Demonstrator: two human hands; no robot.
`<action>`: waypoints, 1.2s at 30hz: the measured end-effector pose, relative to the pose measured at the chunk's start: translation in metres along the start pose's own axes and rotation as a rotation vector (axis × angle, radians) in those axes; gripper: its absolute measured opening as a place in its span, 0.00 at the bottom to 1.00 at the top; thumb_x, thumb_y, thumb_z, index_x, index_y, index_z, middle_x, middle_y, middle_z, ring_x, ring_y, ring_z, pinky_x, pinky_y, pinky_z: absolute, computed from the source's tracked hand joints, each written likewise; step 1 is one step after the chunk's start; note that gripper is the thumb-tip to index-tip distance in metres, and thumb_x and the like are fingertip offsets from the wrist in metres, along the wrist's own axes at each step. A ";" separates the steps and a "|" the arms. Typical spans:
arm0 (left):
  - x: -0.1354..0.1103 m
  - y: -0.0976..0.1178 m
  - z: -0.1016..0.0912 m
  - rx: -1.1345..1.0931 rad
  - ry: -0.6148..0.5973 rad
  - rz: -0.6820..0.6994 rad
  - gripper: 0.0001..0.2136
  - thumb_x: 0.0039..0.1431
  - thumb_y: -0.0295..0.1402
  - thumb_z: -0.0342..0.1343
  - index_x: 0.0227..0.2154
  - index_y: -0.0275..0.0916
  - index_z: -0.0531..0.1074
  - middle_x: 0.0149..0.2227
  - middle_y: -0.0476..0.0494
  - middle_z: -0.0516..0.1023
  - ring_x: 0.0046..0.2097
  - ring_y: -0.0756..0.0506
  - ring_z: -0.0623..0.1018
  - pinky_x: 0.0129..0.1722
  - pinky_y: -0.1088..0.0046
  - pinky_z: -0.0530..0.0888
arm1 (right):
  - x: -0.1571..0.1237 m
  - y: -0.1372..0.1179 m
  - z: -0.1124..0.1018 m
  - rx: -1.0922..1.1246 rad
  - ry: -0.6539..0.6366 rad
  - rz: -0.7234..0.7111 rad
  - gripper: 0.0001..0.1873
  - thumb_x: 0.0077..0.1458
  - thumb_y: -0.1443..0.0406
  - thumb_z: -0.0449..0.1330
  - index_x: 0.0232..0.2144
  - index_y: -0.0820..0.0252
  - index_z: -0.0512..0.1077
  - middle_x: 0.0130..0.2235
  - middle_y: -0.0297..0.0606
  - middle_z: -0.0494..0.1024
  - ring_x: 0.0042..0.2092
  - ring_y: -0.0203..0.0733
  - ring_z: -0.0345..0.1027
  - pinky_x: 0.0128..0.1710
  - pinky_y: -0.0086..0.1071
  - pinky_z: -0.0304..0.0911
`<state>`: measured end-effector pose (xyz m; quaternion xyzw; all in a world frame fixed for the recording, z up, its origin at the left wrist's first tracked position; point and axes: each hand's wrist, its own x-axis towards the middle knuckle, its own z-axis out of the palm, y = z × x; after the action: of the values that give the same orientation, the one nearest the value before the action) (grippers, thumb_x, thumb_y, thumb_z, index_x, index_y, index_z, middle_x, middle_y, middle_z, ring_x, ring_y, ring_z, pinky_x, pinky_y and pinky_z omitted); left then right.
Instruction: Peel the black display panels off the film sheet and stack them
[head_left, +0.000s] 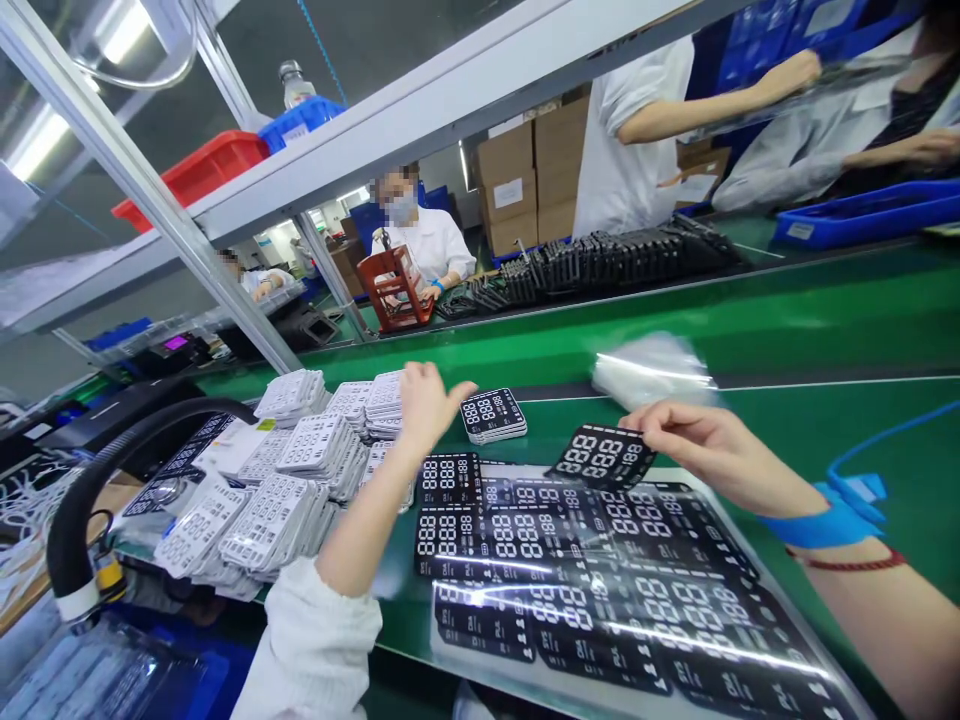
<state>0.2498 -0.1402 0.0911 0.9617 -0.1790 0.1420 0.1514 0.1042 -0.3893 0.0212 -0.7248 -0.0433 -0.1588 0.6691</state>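
Observation:
My right hand (694,440) pinches a black display panel (604,456) printed with white digits and holds it just above a glossy sheet of black panels (600,590) on the green bench. My left hand (429,403) reaches left with fingers loosely curled, over the stacks of white panels (300,470). Whether it holds anything is hidden. A small pile of black panels (493,415) lies just right of that hand. A blue wrist strap (825,520) is on my right wrist.
A crumpled clear plastic bag (652,370) lies on the green belt (825,330). A black hose (90,480) arches at the left. Across the belt are a red stand (394,290), rows of black parts (615,260), blue trays (870,215) and other workers.

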 end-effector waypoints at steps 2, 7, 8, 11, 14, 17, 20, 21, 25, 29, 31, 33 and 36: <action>0.022 -0.022 -0.012 0.060 0.094 -0.193 0.36 0.56 0.52 0.50 0.52 0.19 0.58 0.55 0.18 0.56 0.59 0.27 0.54 0.55 0.49 0.53 | -0.001 0.000 0.002 -0.004 -0.016 0.008 0.20 0.46 0.49 0.64 0.20 0.59 0.69 0.33 0.39 0.73 0.36 0.42 0.66 0.36 0.33 0.64; 0.034 -0.057 -0.009 0.103 0.025 -0.396 0.29 0.55 0.52 0.51 0.50 0.32 0.63 0.57 0.31 0.58 0.61 0.32 0.53 0.57 0.46 0.50 | -0.002 -0.003 0.004 -0.010 -0.020 0.006 0.20 0.46 0.49 0.64 0.21 0.59 0.68 0.31 0.39 0.72 0.35 0.41 0.65 0.34 0.32 0.62; 0.033 -0.058 -0.007 0.106 0.015 -0.401 0.27 0.55 0.51 0.52 0.49 0.34 0.64 0.57 0.34 0.59 0.61 0.33 0.54 0.58 0.47 0.50 | -0.002 -0.004 0.004 -0.012 -0.011 0.006 0.21 0.46 0.49 0.64 0.21 0.59 0.68 0.31 0.39 0.72 0.34 0.41 0.65 0.33 0.32 0.62; 0.029 -0.053 -0.003 0.115 0.042 -0.387 0.26 0.52 0.47 0.57 0.46 0.32 0.66 0.54 0.32 0.62 0.60 0.32 0.55 0.57 0.47 0.51 | -0.002 -0.004 0.004 0.014 0.002 0.006 0.21 0.46 0.49 0.64 0.21 0.60 0.68 0.31 0.38 0.72 0.33 0.40 0.64 0.33 0.32 0.62; 0.026 -0.040 -0.009 0.097 0.146 -0.334 0.28 0.48 0.39 0.61 0.47 0.26 0.63 0.52 0.22 0.61 0.57 0.24 0.56 0.52 0.42 0.54 | -0.002 -0.005 0.007 0.100 0.028 0.006 0.20 0.45 0.49 0.65 0.20 0.59 0.68 0.29 0.37 0.72 0.31 0.38 0.64 0.31 0.30 0.62; 0.020 -0.021 -0.019 0.054 0.251 -0.228 0.30 0.50 0.35 0.59 0.53 0.23 0.57 0.53 0.18 0.57 0.56 0.22 0.55 0.48 0.41 0.58 | -0.001 -0.008 0.011 0.237 0.090 0.027 0.22 0.43 0.48 0.65 0.20 0.58 0.66 0.25 0.33 0.68 0.27 0.34 0.61 0.27 0.28 0.61; 0.005 0.004 -0.024 -0.043 0.225 -0.041 0.36 0.44 0.37 0.64 0.55 0.29 0.57 0.51 0.29 0.58 0.53 0.31 0.62 0.51 0.51 0.63 | -0.002 -0.009 0.014 0.364 0.141 0.090 0.23 0.39 0.48 0.68 0.23 0.56 0.64 0.23 0.30 0.66 0.23 0.33 0.60 0.23 0.27 0.61; -0.001 0.014 -0.023 -0.133 0.173 0.045 0.39 0.39 0.38 0.68 0.55 0.33 0.59 0.49 0.33 0.60 0.52 0.34 0.65 0.52 0.54 0.64 | -0.002 -0.009 0.014 0.399 0.142 0.111 0.23 0.37 0.48 0.69 0.24 0.56 0.64 0.23 0.29 0.66 0.23 0.32 0.60 0.22 0.26 0.60; -0.030 0.055 0.001 -0.687 -0.089 0.233 0.40 0.29 0.32 0.71 0.52 0.41 0.65 0.45 0.42 0.66 0.48 0.39 0.69 0.52 0.57 0.66 | -0.005 -0.004 0.018 0.496 0.092 0.159 0.23 0.36 0.51 0.71 0.26 0.56 0.64 0.23 0.29 0.67 0.21 0.30 0.60 0.20 0.25 0.59; -0.049 0.084 0.038 -1.353 -0.505 -0.059 0.27 0.32 0.25 0.64 0.43 0.37 0.70 0.32 0.46 0.72 0.33 0.46 0.73 0.35 0.67 0.70 | -0.003 0.007 0.021 0.528 0.099 0.184 0.24 0.36 0.51 0.71 0.23 0.58 0.64 0.22 0.29 0.67 0.21 0.28 0.59 0.20 0.22 0.59; -0.052 0.090 0.050 -1.539 -0.648 -0.218 0.17 0.31 0.26 0.62 0.31 0.34 0.70 0.28 0.46 0.71 0.29 0.47 0.72 0.31 0.69 0.69 | -0.001 0.011 0.023 0.526 0.109 0.174 0.24 0.37 0.50 0.70 0.22 0.59 0.62 0.22 0.29 0.67 0.22 0.29 0.60 0.22 0.23 0.61; -0.052 0.090 0.056 -1.616 -0.756 -0.285 0.14 0.31 0.28 0.58 0.28 0.35 0.68 0.29 0.45 0.72 0.30 0.45 0.73 0.32 0.66 0.70 | 0.000 0.013 0.025 0.534 0.113 0.173 0.24 0.39 0.50 0.69 0.23 0.58 0.62 0.23 0.30 0.68 0.23 0.31 0.61 0.23 0.25 0.62; -0.050 0.084 0.058 -1.775 -1.053 -0.265 0.20 0.33 0.28 0.52 0.36 0.35 0.70 0.35 0.40 0.75 0.39 0.39 0.75 0.41 0.55 0.70 | 0.001 0.013 0.029 0.556 0.152 0.206 0.23 0.38 0.52 0.70 0.25 0.58 0.63 0.23 0.29 0.68 0.22 0.31 0.61 0.22 0.26 0.62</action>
<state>0.1848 -0.2195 0.0423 0.4568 -0.1553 -0.4963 0.7217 0.1136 -0.3626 0.0079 -0.5005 0.0386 -0.1261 0.8556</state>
